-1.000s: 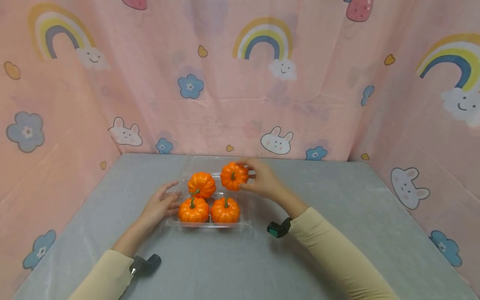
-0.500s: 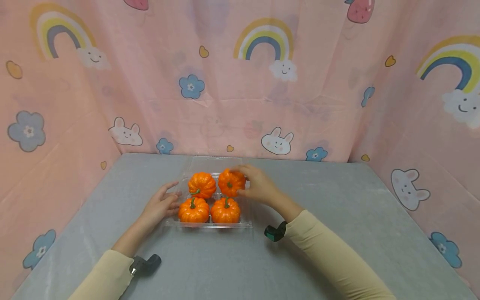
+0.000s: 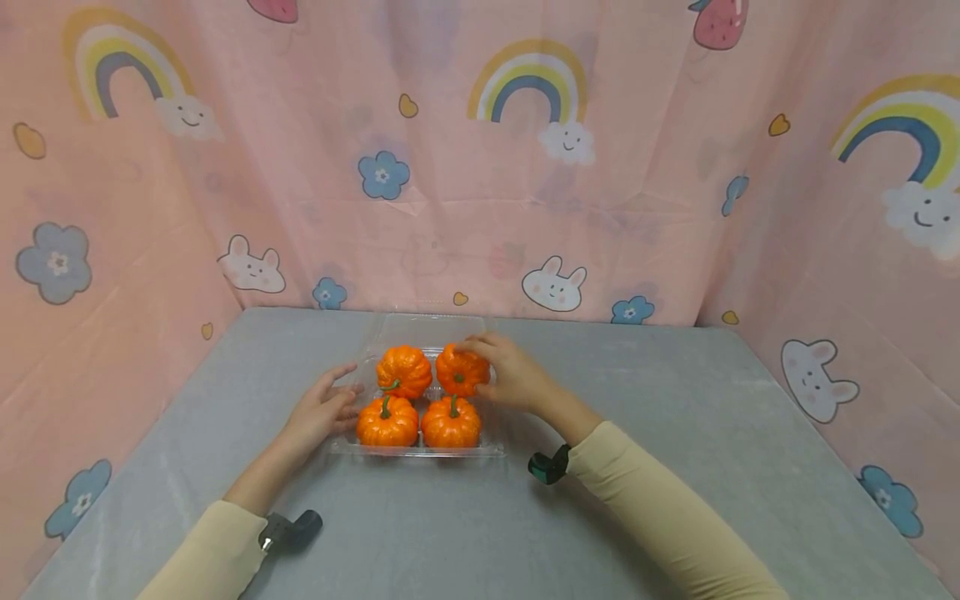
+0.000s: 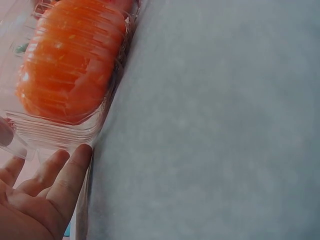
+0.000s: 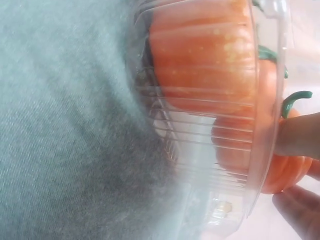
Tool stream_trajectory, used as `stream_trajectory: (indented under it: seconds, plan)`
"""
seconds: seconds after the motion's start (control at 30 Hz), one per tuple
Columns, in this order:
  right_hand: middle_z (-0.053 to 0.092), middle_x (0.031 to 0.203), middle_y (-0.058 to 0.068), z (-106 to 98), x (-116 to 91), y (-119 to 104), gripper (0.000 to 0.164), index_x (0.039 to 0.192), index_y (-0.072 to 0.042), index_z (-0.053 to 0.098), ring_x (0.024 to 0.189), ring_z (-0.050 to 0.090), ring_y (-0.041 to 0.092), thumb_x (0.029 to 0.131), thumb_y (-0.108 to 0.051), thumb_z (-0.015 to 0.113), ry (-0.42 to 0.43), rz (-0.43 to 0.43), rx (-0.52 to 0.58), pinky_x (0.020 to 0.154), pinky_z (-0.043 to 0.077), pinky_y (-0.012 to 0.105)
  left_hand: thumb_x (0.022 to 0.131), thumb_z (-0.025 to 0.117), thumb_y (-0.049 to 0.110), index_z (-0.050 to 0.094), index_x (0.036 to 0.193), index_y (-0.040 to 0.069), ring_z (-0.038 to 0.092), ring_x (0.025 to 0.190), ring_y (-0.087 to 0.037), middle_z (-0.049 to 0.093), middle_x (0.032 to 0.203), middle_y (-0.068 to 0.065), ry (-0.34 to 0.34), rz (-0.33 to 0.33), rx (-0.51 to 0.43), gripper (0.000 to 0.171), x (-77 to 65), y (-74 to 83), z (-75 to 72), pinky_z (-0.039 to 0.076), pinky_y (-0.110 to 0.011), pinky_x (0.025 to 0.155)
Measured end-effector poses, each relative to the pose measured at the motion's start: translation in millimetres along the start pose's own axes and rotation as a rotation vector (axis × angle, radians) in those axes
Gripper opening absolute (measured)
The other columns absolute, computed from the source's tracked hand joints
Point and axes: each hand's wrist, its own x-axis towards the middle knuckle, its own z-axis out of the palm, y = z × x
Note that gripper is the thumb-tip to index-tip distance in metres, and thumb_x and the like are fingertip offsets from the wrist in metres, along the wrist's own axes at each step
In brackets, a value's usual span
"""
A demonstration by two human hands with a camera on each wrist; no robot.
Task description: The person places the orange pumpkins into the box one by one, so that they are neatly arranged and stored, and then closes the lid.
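Note:
In the head view, a clear plastic clamshell box (image 3: 417, 451) holds several small orange pumpkins with green stems, set in two rows. My right hand (image 3: 513, 371) reaches over the box's right side and grips the back right pumpkin (image 3: 456, 372), which sits low among the others. In the right wrist view, thumb and fingers lie on either side of that pumpkin (image 5: 285, 172), above the box rim. My left hand (image 3: 318, 412) is at the box's left side. The left wrist view shows its fairly straight fingers (image 4: 70, 180) touching the ribbed wall beside the front left pumpkin (image 4: 70, 65).
The box's clear lid (image 3: 435, 327) stands raised at the back. A grey cloth-covered table (image 3: 637, 400) lies beneath, with a pink printed curtain (image 3: 450, 225) behind and at both sides. Each wrist wears a small dark camera (image 3: 292, 530).
My right hand has lowered the pumpkin, moving slightly left and toward me, into the back right of the box. In the last half second it sank a little more. My left hand stayed put.

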Motion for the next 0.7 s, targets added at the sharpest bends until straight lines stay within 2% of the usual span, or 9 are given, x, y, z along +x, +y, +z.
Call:
stream_trajectory:
  seconds: [0.37, 0.7]
  plan:
    - [0.056, 0.132, 0.01, 2.1, 1.0, -0.6, 0.057, 0.128, -0.016, 0.059, 0.122, 0.052, 0.031, 0.074, -0.007, 0.076, 0.021, -0.128, -0.083, 0.104, 0.045, 0.046, 0.103, 0.042, 0.023, 0.022, 0.153, 0.011, 0.064, 0.106, -0.026, 0.04, 0.146, -0.029, -0.002, 0.006, -0.004, 0.055, -0.1, -0.4, -0.1, 0.056, -0.039, 0.09]
    - [0.054, 0.135, 0.011, 4.1, 1.2, -0.6, 0.057, 0.128, -0.018, 0.059, 0.124, 0.05, 0.032, 0.074, -0.006, 0.076, 0.009, -0.119, -0.07, 0.105, 0.045, 0.047, 0.103, 0.042, 0.026, 0.02, 0.153, 0.012, 0.063, 0.109, -0.028, 0.04, 0.147, -0.028, -0.006, 0.0, 0.003, 0.056, -0.6, -0.9, 1.3, 0.056, -0.038, 0.089]
